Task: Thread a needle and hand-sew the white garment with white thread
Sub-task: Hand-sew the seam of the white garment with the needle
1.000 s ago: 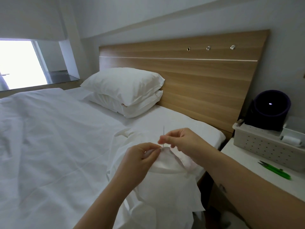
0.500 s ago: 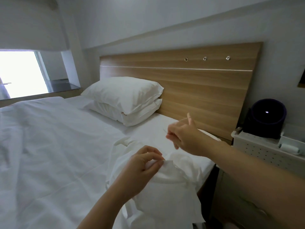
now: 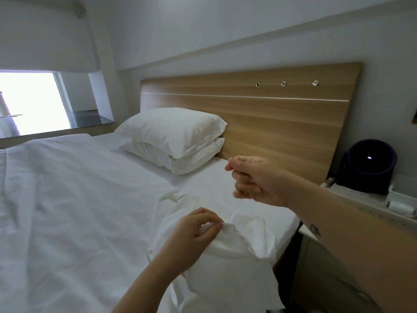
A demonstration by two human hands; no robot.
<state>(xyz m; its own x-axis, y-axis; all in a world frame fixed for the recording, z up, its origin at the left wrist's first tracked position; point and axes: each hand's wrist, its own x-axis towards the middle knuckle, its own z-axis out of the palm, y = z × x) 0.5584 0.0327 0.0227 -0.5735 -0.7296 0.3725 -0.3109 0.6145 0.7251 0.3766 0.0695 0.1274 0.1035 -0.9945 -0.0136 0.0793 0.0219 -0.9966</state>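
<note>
The white garment (image 3: pixel 234 263) lies bunched at the bed's right edge, low in the head view. My left hand (image 3: pixel 194 233) pinches a fold of its edge between thumb and fingers. My right hand (image 3: pixel 255 179) is raised above and beyond the garment, in front of the headboard, with curled fingers and thumb pressed to forefinger. The needle and the white thread are too thin to make out between the hands. A spool of white thread (image 3: pixel 400 207) lies in a tray at the right.
The bed (image 3: pixel 67 211) with white sheets fills the left. Two stacked pillows (image 3: pixel 176 138) lean on the wooden headboard (image 3: pixel 282 123). A white perforated tray (image 3: pixel 352 197) and a dark round device (image 3: pixel 370 166) stand on the bedside table at right.
My right hand has risen from the garment's edge, up and away toward the headboard. My left hand keeps its pinch on the fabric. The view has tilted upward.
</note>
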